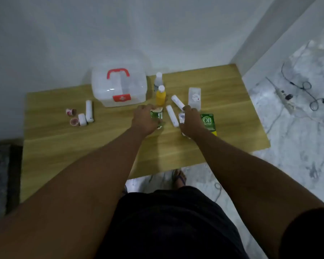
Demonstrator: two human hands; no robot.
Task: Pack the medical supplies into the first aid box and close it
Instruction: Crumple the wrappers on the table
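Reaching over the wooden table (82,146), both hands are down among the supplies. The left hand (145,119) has its fingers curled around a green-and-white packet (157,115), which shows just right of the knuckles. The right hand (190,121) covers a small clear wrapped item (181,116); it looks closed on it, though blur keeps me from telling for sure. Between the two hands lies a white roll (172,115), with a second white roll (178,102) just beyond the right hand's fingertips. A green box (208,122) lies right beside that hand's outer edge. Beyond the left hand stands a yellow bottle (160,96), a clear bottle (158,80) behind it. The first aid box (119,86), lid shut and red handle up, sits past the left hand, up and to its left. Well off to the left of both hands lie more small rolls and pots (80,115).
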